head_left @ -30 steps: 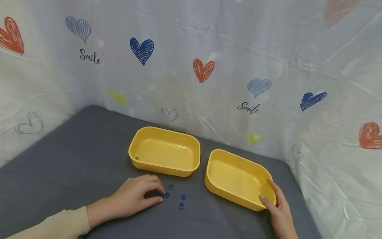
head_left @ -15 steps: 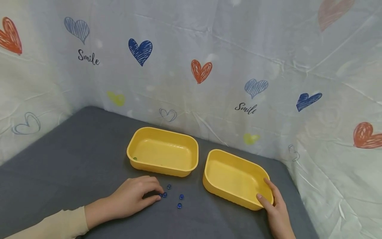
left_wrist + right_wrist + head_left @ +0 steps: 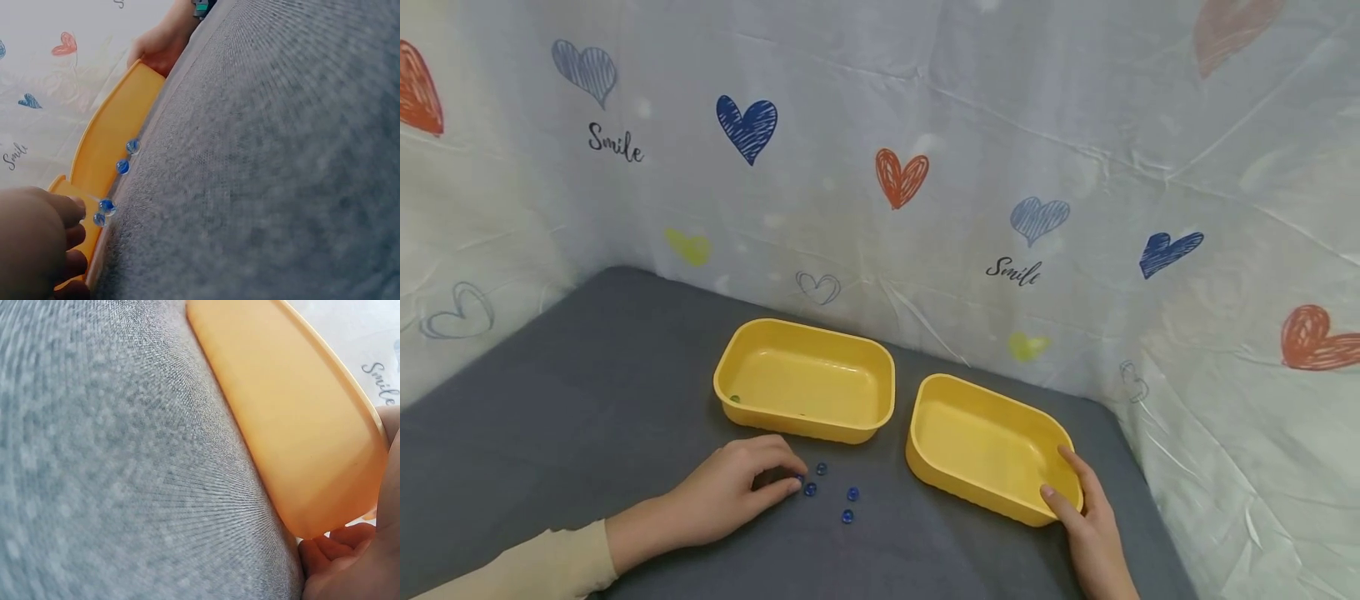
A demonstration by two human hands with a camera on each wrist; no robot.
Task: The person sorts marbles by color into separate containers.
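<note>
My left hand (image 3: 718, 493) pinches a small blue marble (image 3: 800, 479) between thumb and index fingertip, just above the grey cloth; in the left wrist view the fingers mostly hide it. Several more blue glass marbles lie loose to its right, the nearest marble (image 3: 810, 489) close to the thumb tip and the front one (image 3: 847, 517) farther off. My right hand (image 3: 1093, 529) grips the right end of a yellow tray (image 3: 977, 493), thumb inside over the rim and fingers along the end wall. In the right wrist view that hand (image 3: 350, 562) is at the tray's corner.
Left of that tray stands a second yellow tray (image 3: 805, 427), holding a green marble (image 3: 735, 399) in its near left corner and a tiny dark spot by the front wall. Behind the grey cloth (image 3: 587, 375) hangs a white curtain (image 3: 835, 100) printed with hearts.
The left fingertips have closed on one blue marble and raised it slightly away from its neighbour. My right hand keeps its grip on the tray. The head view has shifted a little.
</note>
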